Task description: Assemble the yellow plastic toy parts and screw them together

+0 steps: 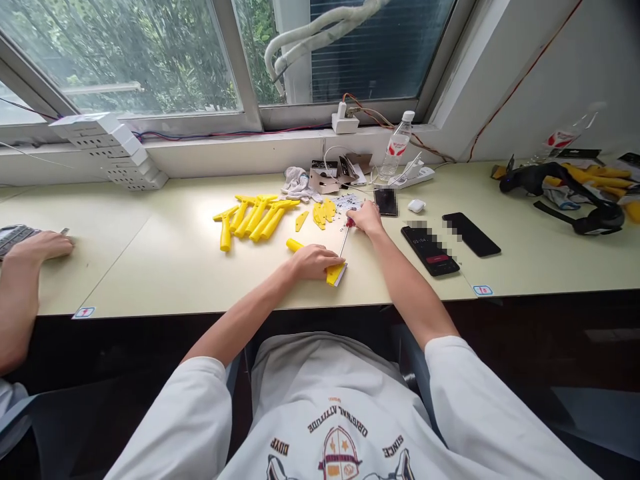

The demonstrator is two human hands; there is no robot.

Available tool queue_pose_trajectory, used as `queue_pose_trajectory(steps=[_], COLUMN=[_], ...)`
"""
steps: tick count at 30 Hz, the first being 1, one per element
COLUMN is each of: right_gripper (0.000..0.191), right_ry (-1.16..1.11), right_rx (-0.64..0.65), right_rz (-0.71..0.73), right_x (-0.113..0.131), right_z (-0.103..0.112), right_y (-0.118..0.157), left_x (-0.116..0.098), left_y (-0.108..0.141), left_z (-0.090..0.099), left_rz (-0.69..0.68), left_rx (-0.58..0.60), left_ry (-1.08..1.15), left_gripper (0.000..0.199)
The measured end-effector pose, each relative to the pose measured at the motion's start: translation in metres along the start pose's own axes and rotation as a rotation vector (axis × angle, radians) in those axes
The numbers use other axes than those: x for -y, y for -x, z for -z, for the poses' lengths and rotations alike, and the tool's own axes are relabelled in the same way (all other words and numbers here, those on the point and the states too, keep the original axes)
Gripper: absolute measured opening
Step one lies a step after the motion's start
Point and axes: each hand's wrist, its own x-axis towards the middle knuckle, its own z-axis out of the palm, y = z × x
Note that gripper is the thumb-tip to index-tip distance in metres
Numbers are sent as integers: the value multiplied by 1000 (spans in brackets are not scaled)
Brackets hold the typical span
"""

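one head-worn view looked forward and down from above the white printed t-shirt point(335, 407), facing the long pale-yellow table point(165, 267) and metal-framed sliding window point(247, 60).

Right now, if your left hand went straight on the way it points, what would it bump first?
Probably the red-handled screwdriver: its shaft stands just past the fingertips of the left hand, though depth is unclear.

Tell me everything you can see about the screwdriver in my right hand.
The red-handled screwdriver has a long, slim, straight shaft that looks like metal. Your right hand grips the handle, hiding most of it. It stands tilted, handle up and farther from you, its lower end reaching the wide end of the yellow, plastic-looking scraper-like tool under your left hand. The tip's shape is too small to tell.
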Motion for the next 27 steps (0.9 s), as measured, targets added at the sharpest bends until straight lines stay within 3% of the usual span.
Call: queue_pose_trajectory(steps=[5,9,12,18,23,27], right_gripper=[62,65,64,64,70,72], right_ry=[-229,-573,-737,-839,-976,-952], right_rx=[-59,-39,-43,-104,-72,-79], right_rz=[-18,126,255,432,479,465], right_x=[-2,-4,0,17,20,21], right_z=[2,5,8,22,32,36], right_y=[-6,-9,-5,14,24,27], left_x=[1,-1,-2,4,5,4], left_y=[2,3,3,4,3,1], left_z=[-1,2,5,4,4,5], left_rz=[5,69,157,82,61,40], left_rx=[-39,-81,-68,-71,-106,-139], left_ry=[-10,-5,4,-13,-12,-25], left_gripper=[55,61,46,17,16,21])
